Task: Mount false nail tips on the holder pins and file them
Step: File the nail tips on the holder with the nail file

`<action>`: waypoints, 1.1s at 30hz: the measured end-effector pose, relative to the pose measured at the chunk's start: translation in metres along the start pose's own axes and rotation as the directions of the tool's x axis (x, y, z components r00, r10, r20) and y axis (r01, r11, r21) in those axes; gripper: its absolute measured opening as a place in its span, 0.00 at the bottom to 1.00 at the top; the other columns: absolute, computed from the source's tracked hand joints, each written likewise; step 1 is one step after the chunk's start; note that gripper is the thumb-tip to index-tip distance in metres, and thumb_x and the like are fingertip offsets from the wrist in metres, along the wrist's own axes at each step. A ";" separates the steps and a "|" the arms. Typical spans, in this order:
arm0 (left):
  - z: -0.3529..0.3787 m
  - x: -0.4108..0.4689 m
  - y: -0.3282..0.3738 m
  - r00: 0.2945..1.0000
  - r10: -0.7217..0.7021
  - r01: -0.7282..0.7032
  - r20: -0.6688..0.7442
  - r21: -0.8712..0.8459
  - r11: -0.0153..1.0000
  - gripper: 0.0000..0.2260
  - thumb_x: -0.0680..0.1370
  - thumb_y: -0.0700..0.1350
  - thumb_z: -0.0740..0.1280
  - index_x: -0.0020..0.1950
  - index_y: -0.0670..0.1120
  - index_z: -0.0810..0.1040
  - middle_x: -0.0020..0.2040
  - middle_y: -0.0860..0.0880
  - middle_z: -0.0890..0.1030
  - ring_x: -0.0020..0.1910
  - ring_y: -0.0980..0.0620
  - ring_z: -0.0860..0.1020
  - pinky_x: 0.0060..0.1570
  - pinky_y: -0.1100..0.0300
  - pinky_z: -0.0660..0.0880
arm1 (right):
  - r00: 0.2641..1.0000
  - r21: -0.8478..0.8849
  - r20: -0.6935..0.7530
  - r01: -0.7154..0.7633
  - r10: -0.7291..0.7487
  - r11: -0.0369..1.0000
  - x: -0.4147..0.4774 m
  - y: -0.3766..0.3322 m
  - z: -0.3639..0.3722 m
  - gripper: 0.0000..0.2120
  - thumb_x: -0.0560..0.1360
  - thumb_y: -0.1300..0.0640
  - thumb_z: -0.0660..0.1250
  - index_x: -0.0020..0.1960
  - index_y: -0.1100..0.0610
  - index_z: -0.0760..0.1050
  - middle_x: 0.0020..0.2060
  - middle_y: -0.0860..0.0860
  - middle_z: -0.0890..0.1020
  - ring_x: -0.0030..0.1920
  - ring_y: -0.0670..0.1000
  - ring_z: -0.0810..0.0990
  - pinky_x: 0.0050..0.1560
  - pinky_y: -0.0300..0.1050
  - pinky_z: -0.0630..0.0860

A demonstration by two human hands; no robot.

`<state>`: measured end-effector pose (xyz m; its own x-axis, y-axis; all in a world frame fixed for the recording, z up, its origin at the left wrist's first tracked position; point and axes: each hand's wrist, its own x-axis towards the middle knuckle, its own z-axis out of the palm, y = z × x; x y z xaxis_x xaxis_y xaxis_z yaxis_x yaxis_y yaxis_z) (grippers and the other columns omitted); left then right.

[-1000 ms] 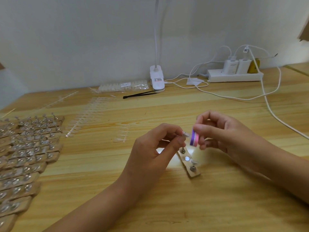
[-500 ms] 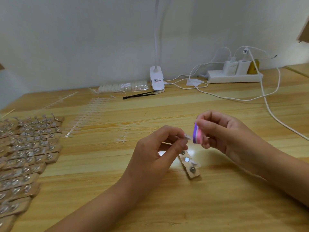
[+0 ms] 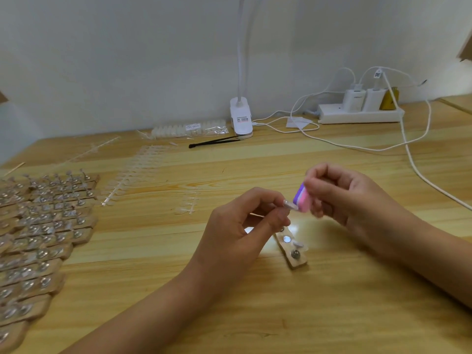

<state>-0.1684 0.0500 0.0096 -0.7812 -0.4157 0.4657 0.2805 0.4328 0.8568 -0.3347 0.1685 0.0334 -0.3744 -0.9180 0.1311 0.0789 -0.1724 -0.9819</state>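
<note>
Head view: left hand [image 3: 245, 226] pinches clear nail tip [image 3: 290, 206] just above the holder strip [image 3: 293, 254]; right hand [image 3: 339, 198] grips pink-purple file block [image 3: 302, 200] against it. Tip judged light, thin, slippery; pinch near its base.

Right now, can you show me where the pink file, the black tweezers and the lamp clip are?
pink file [image 3: 304, 201], head view, on its pink foam edge.
black tweezers [image 3: 214, 142], head view, midway along the arms.
lamp clip [image 3: 241, 111], head view, on its white body.

One file [image 3: 302, 201], two chargers [image 3: 354, 100]
</note>
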 end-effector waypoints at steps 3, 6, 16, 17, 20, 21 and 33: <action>-0.001 0.000 0.000 1.000 -0.002 0.002 -0.014 -0.008 1.000 0.04 0.78 0.48 0.67 0.51 0.53 0.80 0.43 0.53 0.82 0.45 0.51 0.84 0.45 0.63 0.78 | 0.999 0.100 -0.045 0.017 -0.012 0.995 0.000 0.000 -0.006 0.07 0.68 0.50 0.74 0.42 0.52 0.81 0.35 0.52 0.83 0.32 0.45 0.76 0.35 0.34 0.76; -0.001 0.001 0.001 1.000 0.001 -0.002 -0.011 -0.015 1.000 0.04 0.78 0.48 0.67 0.51 0.52 0.80 0.43 0.53 0.82 0.44 0.53 0.84 0.45 0.63 0.78 | 0.991 0.077 0.132 0.012 -0.022 0.997 -0.002 0.001 0.001 0.08 0.71 0.50 0.74 0.46 0.52 0.81 0.36 0.51 0.83 0.33 0.45 0.78 0.37 0.35 0.77; -0.001 0.000 0.000 1.000 -0.022 0.022 -0.011 -0.022 1.000 0.04 0.78 0.43 0.68 0.50 0.51 0.80 0.41 0.53 0.83 0.44 0.52 0.83 0.45 0.63 0.78 | 0.999 -0.005 -0.032 -0.033 0.033 0.999 0.001 0.002 0.001 0.11 0.69 0.51 0.72 0.46 0.56 0.78 0.34 0.51 0.83 0.33 0.46 0.76 0.35 0.34 0.76; -0.001 0.000 0.001 1.000 -0.022 0.021 -0.008 -0.021 1.000 0.03 0.78 0.44 0.68 0.50 0.51 0.80 0.41 0.52 0.83 0.44 0.52 0.84 0.46 0.63 0.78 | 0.995 0.011 -0.088 -0.037 0.038 0.999 0.001 0.002 -0.002 0.11 0.68 0.51 0.71 0.45 0.57 0.78 0.34 0.51 0.84 0.33 0.46 0.75 0.35 0.34 0.76; -0.002 0.001 0.002 1.000 -0.014 0.014 -0.013 -0.024 1.000 0.03 0.78 0.47 0.68 0.51 0.52 0.80 0.41 0.52 0.83 0.43 0.54 0.83 0.45 0.64 0.78 | 0.998 0.084 0.052 0.013 -0.018 0.996 -0.001 0.000 -0.003 0.08 0.71 0.51 0.73 0.46 0.54 0.80 0.36 0.51 0.83 0.33 0.45 0.77 0.37 0.35 0.77; -0.002 0.001 0.002 1.000 -0.010 0.010 -0.013 -0.023 1.000 0.03 0.78 0.47 0.68 0.51 0.52 0.80 0.41 0.53 0.83 0.43 0.54 0.83 0.45 0.64 0.78 | 0.992 0.081 0.118 0.025 -0.034 0.996 -0.003 0.000 0.001 0.08 0.72 0.50 0.73 0.46 0.53 0.80 0.36 0.51 0.83 0.34 0.45 0.78 0.38 0.36 0.77; -0.001 0.000 0.000 1.000 -0.018 0.017 -0.014 -0.040 0.999 0.04 0.77 0.49 0.67 0.50 0.52 0.80 0.41 0.54 0.82 0.44 0.52 0.83 0.45 0.63 0.78 | 0.996 0.021 -0.092 -0.016 0.018 1.000 0.001 0.001 -0.003 0.11 0.67 0.50 0.72 0.45 0.55 0.79 0.34 0.51 0.84 0.33 0.45 0.76 0.36 0.34 0.76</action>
<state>-0.1676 0.0495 0.0101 -0.7783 -0.4345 0.4534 0.2890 0.3932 0.8729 -0.3380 0.1682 0.0320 -0.4560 -0.8843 0.1003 0.1045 -0.1651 -0.9807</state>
